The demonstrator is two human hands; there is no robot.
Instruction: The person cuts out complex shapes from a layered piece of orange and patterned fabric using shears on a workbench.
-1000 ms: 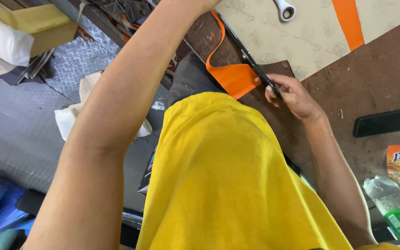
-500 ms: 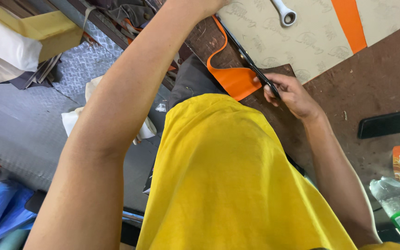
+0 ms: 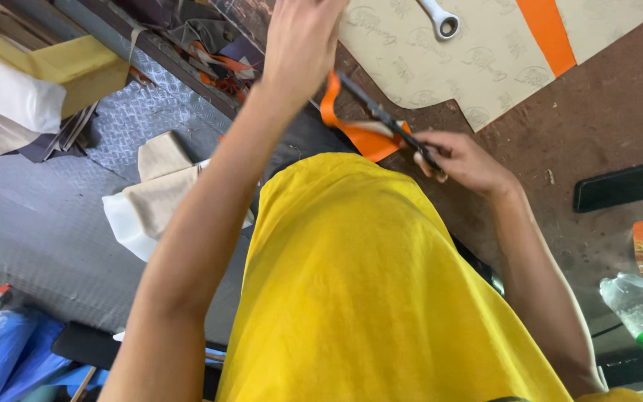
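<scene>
Orange strip point(image 3: 362, 138) on the brown bench point(image 3: 597, 126), mid-cut: right hand point(image 3: 463, 160), fingers curled round dark scissors point(image 3: 385, 119); left hand point(image 3: 303, 37) fingers together, holding the far end. Next move likely needs steady tension.

The person wears a loose, plain bright-yellow shirt point(image 3: 381, 298) of soft, slightly creased cloth, its short sleeves leaving both forearms bare down to the hands, with no watch, ring, glove or band showing anywhere.
</scene>
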